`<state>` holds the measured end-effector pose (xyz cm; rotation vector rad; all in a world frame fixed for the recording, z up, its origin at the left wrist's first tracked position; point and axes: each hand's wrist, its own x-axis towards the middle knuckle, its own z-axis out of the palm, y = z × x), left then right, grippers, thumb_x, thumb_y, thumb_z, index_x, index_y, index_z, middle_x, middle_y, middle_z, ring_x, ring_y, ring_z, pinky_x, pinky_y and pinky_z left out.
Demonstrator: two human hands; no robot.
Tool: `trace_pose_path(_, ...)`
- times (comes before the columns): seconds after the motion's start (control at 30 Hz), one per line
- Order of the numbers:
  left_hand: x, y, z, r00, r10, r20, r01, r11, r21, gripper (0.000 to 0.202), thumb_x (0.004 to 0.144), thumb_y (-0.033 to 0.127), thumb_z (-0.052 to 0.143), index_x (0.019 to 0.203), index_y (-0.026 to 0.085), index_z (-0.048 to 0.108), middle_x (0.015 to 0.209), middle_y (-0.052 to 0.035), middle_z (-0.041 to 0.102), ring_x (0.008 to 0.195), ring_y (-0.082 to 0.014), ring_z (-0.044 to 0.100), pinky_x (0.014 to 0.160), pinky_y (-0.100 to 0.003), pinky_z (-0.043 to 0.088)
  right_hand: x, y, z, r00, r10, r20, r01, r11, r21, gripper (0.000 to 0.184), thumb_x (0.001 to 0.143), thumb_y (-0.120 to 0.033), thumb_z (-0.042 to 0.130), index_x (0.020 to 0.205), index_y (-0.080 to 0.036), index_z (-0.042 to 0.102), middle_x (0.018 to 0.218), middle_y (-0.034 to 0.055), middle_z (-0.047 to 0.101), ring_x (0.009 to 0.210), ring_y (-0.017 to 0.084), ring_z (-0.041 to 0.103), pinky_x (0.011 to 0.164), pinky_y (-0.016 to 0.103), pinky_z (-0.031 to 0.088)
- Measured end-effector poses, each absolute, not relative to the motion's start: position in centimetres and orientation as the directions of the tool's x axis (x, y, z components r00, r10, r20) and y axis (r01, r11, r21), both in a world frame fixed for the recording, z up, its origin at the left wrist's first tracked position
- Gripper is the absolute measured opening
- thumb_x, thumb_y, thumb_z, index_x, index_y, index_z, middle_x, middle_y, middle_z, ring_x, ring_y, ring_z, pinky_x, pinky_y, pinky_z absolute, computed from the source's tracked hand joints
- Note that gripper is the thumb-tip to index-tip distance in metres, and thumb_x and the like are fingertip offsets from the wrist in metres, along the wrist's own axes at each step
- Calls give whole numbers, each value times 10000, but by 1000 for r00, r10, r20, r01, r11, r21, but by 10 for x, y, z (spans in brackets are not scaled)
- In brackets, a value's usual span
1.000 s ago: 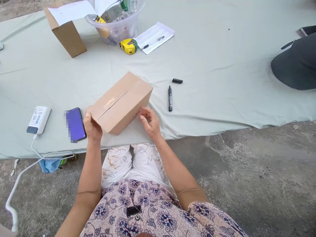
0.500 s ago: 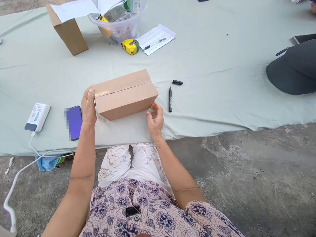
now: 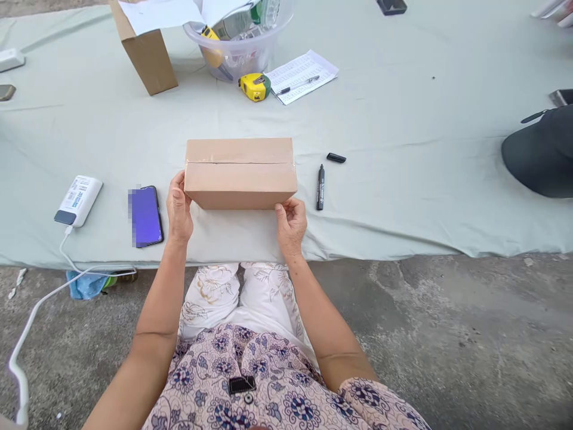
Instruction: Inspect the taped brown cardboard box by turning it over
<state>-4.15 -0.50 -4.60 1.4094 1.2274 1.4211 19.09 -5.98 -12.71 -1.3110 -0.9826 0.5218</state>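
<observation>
Grasping the box [image 3: 240, 174] by its left end in the left hand [image 3: 179, 210]; pinching its lower near right corner with the right hand [image 3: 292, 228]. Pointing its long axis left to right, parallel to the cloth's [image 3: 403, 125] near edge, with the seam [image 3: 240, 162] running lengthwise on top and one long side facing the trousers [image 3: 212, 295]. Lying between phone [image 3: 147, 218] and marker [image 3: 320, 191], on or just above the cloth, unclear which.

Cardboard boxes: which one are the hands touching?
The nearer box, between the left hand and right hand; the farther box stands beside the plastic tub, under white paper.
</observation>
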Motion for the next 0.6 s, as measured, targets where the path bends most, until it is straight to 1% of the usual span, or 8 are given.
trace_pose_path(0.07, -39, -6, -49, -93, 956, 277, 128, -264, 956, 842, 795, 888, 437, 1331, 251, 557, 1435, -143, 592, 1343, -287, 577, 1031, -369, 527, 192, -60, -128, 517, 803, 298, 204, 222, -953, 291, 922, -510, 616, 1003, -232, 597, 920, 13, 614, 821, 145, 596, 779, 286, 533)
trace_pose_path(0.17, -35, -7, -52, -115, 940, 320, 192, -295, 936, 706, 874, 766, 502, 1347, 243, 542, 1421, -131, 592, 1350, -269, 568, 1092, -373, 491, 193, -60, -130, 519, 803, 291, 197, 219, -956, 293, 914, -507, 628, 1002, -230, 596, 921, 11, 610, 807, 144, 585, 780, 290, 522)
trace_pose_path(0.27, -30, -9, -53, -133, 935, 330, 217, -297, 930, 631, 933, 698, 466, 1359, 237, 523, 1409, -125, 594, 1338, -253, 570, 1109, -369, 478, 193, -60, -130, 522, 804, 284, 186, 218, -958, 297, 911, -508, 633, 1001, -227, 593, 923, 13, 605, 804, 144, 581, 788, 299, 522)
trace_pose_path(0.33, -25, -11, -52, -156, 938, 311, 229, -272, 935, 638, 943, 696, 439, 1383, 237, 491, 1416, -129, 588, 1326, -250, 575, 1104, -373, 483, 192, -61, -130, 525, 802, 286, 202, 209, -957, 304, 914, -519, 623, 1000, -228, 593, 923, 17, 606, 807, 147, 582, 804, 313, 531)
trace_pose_path(0.4, -20, -11, -52, -183, 938, 294, 251, -245, 937, 646, 955, 690, 405, 1423, 247, 446, 1450, -130, 564, 1338, -247, 564, 1110, -381, 483, 190, -62, -129, 523, 799, 296, 238, 197, -951, 323, 911, -532, 620, 1036, -235, 598, 967, 35, 621, 870, 165, 601, 833, 338, 546)
trace_pose_path(0.43, -18, -12, -53, -193, 935, 298, 262, -243, 934, 643, 964, 678, 394, 1450, 257, 416, 1488, -127, 533, 1360, -244, 549, 1125, -385, 474, 189, -62, -128, 521, 798, 304, 257, 193, -947, 347, 908, -535, 624, 1088, -240, 596, 1023, 52, 630, 935, 181, 615, 856, 355, 556)
trace_pose_path(0.5, -14, -12, -52, -208, 922, 325, 278, -263, 924, 630, 981, 638, 384, 1503, 287, 348, 1584, -112, 437, 1425, -232, 495, 1169, -388, 440, 187, -64, -123, 507, 798, 327, 285, 202, -937, 463, 906, -532, 629, 1273, -263, 542, 1207, 97, 615, 1125, 220, 615, 918, 397, 575)
trace_pose_path(0.6, -9, -13, -49, -209, 900, 383, 289, -317, 903, 599, 1002, 562, 389, 1545, 327, 295, 1661, -70, 332, 1506, -206, 401, 1234, -382, 368, 185, -65, -104, 470, 807, 358, 304, 234, -924, 706, 929, -523, 606, 1528, -318, 295, 1457, 147, 486, 1362, 268, 534, 1011, 466, 578)
